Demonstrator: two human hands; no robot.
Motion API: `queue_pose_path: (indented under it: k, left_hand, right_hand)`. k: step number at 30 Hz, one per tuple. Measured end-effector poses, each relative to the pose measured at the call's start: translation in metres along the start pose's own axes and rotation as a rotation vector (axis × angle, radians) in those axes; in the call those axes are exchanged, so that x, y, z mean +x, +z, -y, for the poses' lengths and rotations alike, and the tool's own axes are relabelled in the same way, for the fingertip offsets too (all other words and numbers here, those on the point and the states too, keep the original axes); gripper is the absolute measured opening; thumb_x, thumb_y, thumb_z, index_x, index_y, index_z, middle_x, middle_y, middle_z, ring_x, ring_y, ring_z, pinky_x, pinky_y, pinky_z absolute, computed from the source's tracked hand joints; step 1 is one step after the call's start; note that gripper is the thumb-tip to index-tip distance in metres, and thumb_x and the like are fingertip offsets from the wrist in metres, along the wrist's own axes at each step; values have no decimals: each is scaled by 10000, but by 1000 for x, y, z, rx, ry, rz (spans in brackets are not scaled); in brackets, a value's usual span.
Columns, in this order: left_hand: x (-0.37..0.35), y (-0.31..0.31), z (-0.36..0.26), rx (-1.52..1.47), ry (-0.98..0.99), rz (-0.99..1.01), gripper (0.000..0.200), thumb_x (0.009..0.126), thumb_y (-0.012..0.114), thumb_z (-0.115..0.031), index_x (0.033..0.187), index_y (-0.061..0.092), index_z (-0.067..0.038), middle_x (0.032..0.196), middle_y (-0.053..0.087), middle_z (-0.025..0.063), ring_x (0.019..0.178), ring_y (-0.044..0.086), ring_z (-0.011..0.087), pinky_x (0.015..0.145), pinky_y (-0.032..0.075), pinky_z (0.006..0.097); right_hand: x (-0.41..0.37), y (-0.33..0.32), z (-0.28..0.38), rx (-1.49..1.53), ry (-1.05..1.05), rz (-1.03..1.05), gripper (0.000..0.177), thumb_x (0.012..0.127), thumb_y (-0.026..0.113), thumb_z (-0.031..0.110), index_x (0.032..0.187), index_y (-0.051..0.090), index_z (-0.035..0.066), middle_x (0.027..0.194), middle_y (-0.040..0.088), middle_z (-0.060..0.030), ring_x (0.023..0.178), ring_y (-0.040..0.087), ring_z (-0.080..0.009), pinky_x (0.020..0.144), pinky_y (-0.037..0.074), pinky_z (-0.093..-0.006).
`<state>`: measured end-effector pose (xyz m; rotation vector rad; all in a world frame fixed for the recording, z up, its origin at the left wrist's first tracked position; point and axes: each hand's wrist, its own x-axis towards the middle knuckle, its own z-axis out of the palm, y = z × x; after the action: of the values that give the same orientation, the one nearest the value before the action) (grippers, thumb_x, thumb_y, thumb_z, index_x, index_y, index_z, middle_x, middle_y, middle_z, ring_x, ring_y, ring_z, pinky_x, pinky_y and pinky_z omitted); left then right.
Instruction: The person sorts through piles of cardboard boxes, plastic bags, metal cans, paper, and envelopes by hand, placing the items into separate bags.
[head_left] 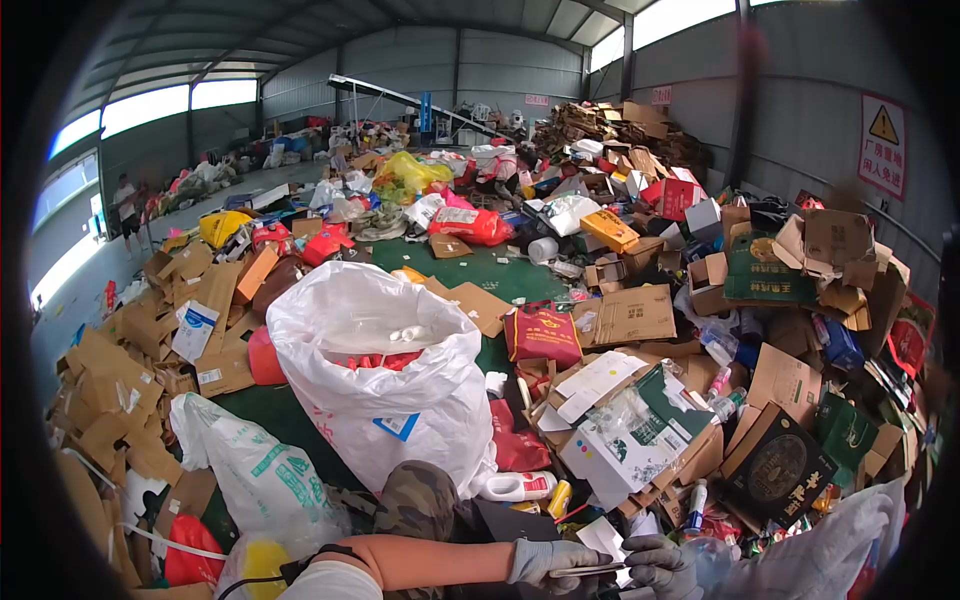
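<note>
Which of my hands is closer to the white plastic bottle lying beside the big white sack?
Left. The left hand sits just below the white plastic bottle; the right hand is lower and farther to its right.

Left hand (548, 562) gripping thin strip (590, 570), right hand (662, 566) touching it (grey gloves), white sack (385, 380) beyond

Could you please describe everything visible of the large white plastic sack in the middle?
The large white plastic sack stands upright on the green floor, bulging and creased, its thin film mouth wide open. Inside show white and red items. A blue-and-white label sits low on its front. A red plastic container is partly hidden behind its edge; a white green-printed bag lies at its foot. Neither the left hand nor the right hand touches it.
</note>
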<state>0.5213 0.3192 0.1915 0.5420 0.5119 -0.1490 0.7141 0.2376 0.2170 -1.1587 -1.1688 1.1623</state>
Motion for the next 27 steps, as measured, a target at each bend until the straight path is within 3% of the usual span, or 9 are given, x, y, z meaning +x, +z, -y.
queue_pose_path:
  k: [7,9,12,13,14,15,19,23,27]
  left_hand:
    - [9,1,-34,-19,157,253,272,932,449,-236,1120,513,-50,716,591,70,408,480,44,358,366,143]
    - [16,5,-47,47,262,277,370,911,500,-263,1196,476,-28,798,600,54,639,573,44,452,436,129]
    - [37,-10,-71,-43,87,442,325,902,522,-223,1150,510,-12,819,590,22,726,601,79,542,503,153]
    - [50,-15,-72,-172,58,421,290,908,510,-204,1124,529,-10,816,590,28,737,606,86,583,520,168]
    - [63,-20,-72,-301,32,398,259,914,499,-186,1098,547,-9,813,589,35,748,611,92,625,537,184]
    - [64,-8,-83,-323,42,488,232,916,490,-163,1074,555,-7,830,601,64,714,616,105,616,542,189]
    - [99,-21,-111,-298,-95,449,276,930,454,-243,1094,529,-34,825,619,128,657,622,129,501,515,183]
    - [161,-51,-150,413,31,-140,372,884,490,-366,1122,515,-82,896,586,105,634,567,142,508,463,244]
    - [258,-114,-149,1490,319,-490,331,844,497,-263,1126,529,-92,1041,574,127,858,597,230,666,480,347]
  right_hand:
    - [29,-34,-20,485,-323,134,293,735,693,200,926,644,-16,896,626,-214,807,601,-279,747,472,-376]
    - [38,-29,-30,672,-319,7,238,745,690,240,820,658,16,866,627,-180,814,586,-276,729,465,-380]
    - [49,-25,-42,906,-262,-46,240,785,664,270,916,629,72,956,604,-116,876,538,-236,768,436,-363]
    - [53,-25,-36,844,-264,-72,276,795,652,304,937,623,70,1005,591,-118,881,533,-224,774,434,-355]
    - [55,-20,-12,773,-243,-32,276,829,605,376,971,617,140,1054,586,-81,840,569,-211,589,445,-289]
    - [56,-18,-6,715,-163,-146,400,791,638,396,1002,607,58,1060,578,-131,883,538,-211,775,436,-334]
    - [68,-44,-16,569,-37,-399,378,801,636,405,994,597,81,974,601,-87,877,564,-191,698,464,-312]
    - [87,-83,-25,857,-77,-831,365,855,555,425,1003,560,91,728,531,9,666,517,-109,617,447,-273]
    - [93,-99,-26,897,-4,-818,386,865,518,466,972,578,100,571,454,25,519,423,-112,505,359,-263]
